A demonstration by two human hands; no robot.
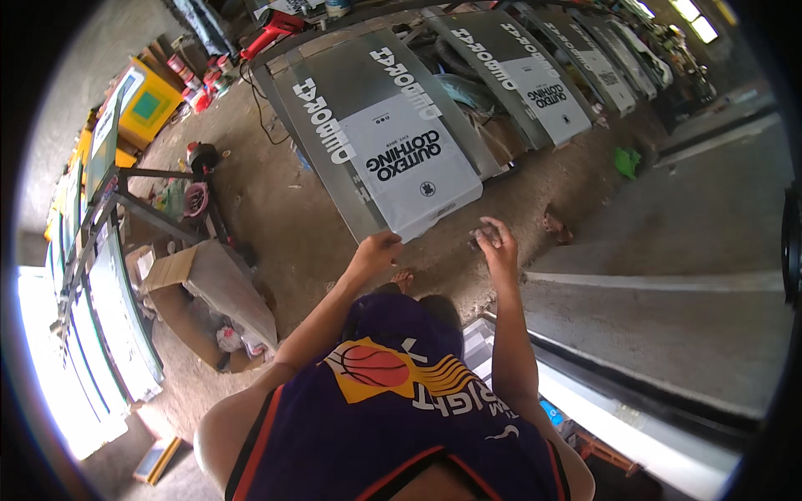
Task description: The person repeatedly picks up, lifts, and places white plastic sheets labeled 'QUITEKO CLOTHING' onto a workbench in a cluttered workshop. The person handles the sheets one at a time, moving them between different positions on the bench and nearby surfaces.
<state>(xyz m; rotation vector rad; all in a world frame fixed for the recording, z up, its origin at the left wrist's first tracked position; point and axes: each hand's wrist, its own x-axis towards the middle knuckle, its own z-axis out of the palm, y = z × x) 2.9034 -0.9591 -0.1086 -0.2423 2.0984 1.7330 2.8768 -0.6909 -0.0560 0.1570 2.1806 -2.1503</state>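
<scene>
A white plastic bag (409,154) with black print lies over a grey board (313,125), and its near edge hangs past the board's end. My left hand (378,252) is closed at the bag's near left corner, its fingers curled against the edge. My right hand (496,240) is raised off the bag's near right corner, fingers bent and apart, with nothing visible in it. Dark stains mark its fingertips.
More boards (476,71) with white bags run off to the far right. A red heat gun (271,32) with a cord lies beyond the board. On the left stand a metal rack of frames (142,209) and a cardboard box (213,292). A concrete ledge (660,292) is at right.
</scene>
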